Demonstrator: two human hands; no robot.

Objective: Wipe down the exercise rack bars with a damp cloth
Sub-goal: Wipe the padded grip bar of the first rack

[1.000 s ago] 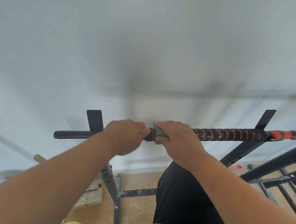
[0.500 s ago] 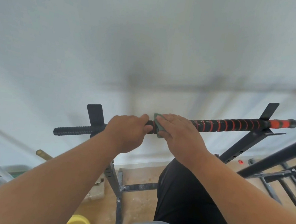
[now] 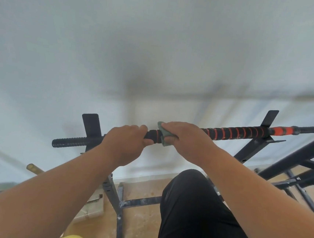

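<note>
Bar (image 3: 233, 133): we see it run left–right, resting on rack (image 3: 249, 148).
Cloth (image 3: 163, 135): wrapped on bar under right hand (image 3: 186, 139), clamped.
Left hand (image 3: 126, 140): grips bar, just beside.
Unwiped run: we judge rightward — right hand nearer.

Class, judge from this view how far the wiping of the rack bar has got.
Done: nothing shows for certain. In hand: the right hand presses the green cloth round the bar; the left hand grips it. Left: likely the striped stretch and the black end.

Left hand (image 3: 126, 142) on bar (image 3: 233, 133), left of cloth (image 3: 163, 135).
</note>
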